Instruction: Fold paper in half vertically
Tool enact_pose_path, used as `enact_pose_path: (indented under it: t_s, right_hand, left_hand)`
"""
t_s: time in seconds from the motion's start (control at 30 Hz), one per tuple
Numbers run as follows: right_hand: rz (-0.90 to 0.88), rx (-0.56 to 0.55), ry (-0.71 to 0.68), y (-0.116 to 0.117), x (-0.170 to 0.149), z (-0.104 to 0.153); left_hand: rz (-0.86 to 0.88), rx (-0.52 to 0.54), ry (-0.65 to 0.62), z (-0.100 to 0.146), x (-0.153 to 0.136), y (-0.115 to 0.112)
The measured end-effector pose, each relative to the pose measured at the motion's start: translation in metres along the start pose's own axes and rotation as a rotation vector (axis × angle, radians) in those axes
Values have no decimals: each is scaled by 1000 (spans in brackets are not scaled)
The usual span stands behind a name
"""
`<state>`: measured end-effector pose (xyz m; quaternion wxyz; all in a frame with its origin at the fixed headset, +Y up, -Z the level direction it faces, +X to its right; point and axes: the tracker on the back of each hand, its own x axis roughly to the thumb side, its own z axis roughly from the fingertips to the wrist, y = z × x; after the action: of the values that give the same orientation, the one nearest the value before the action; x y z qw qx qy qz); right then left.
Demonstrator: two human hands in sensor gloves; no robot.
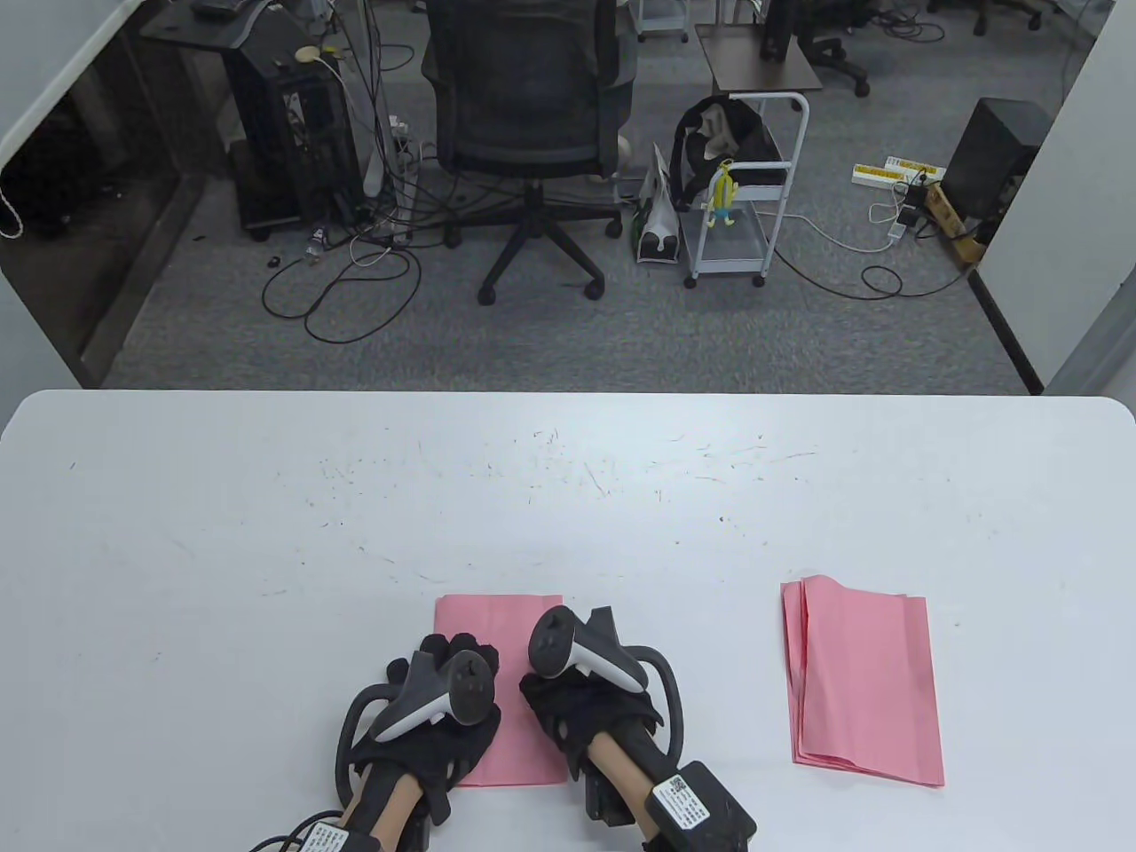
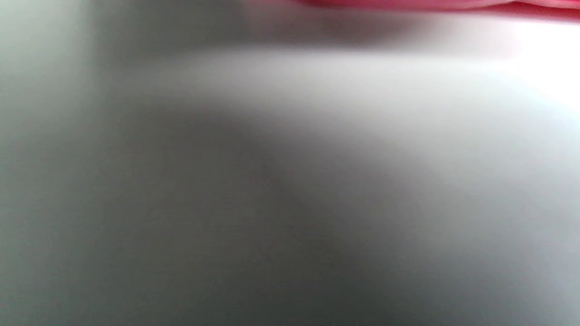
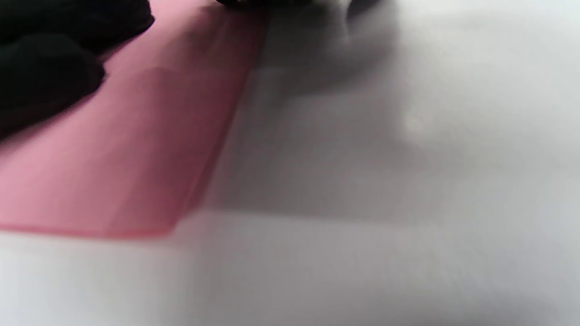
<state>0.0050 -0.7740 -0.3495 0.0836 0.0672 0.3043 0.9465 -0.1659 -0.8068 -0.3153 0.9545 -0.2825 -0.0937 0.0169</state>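
Observation:
A pink paper [image 1: 497, 621] lies folded into a tall narrow rectangle near the table's front edge. My left hand [image 1: 457, 652] rests on its left half, gloved fingers laid forward on the sheet. My right hand [image 1: 568, 710] sits at the paper's right edge, with most of its fingers hidden under the tracker. The right wrist view shows black gloved fingers [image 3: 50, 68] touching the pink paper [image 3: 136, 149], whose edge lies flat on the table. In the left wrist view only a blurred strip of the pink paper [image 2: 430, 3] appears at the top.
A stack of folded pink papers [image 1: 865, 683] lies on the white table [image 1: 568, 497] to the right of my hands. Beyond the table's far edge stand an office chair [image 1: 528, 133] and a white cart [image 1: 745, 195] on the floor.

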Motion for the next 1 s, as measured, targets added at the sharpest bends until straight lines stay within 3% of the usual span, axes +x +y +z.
enact_pose_path:
  t_s: [0.23,0.63,0.77,1.0]
  right_hand:
    - [-99,19,60,-17,-9,-32]
    - [-103,37,23,-17,-14,-31]
    - [-165,-29,-34,-21,-18,-15]
    - [-50,-56,-143,-19,-4,24]
  left_hand:
    - [-1,0,-1,0,0,0]
    - [-5,1,-1,0,0,0]
    - [-4,1,-1,-1,0,0]
    - [-4,1,-1,-1,0,0]
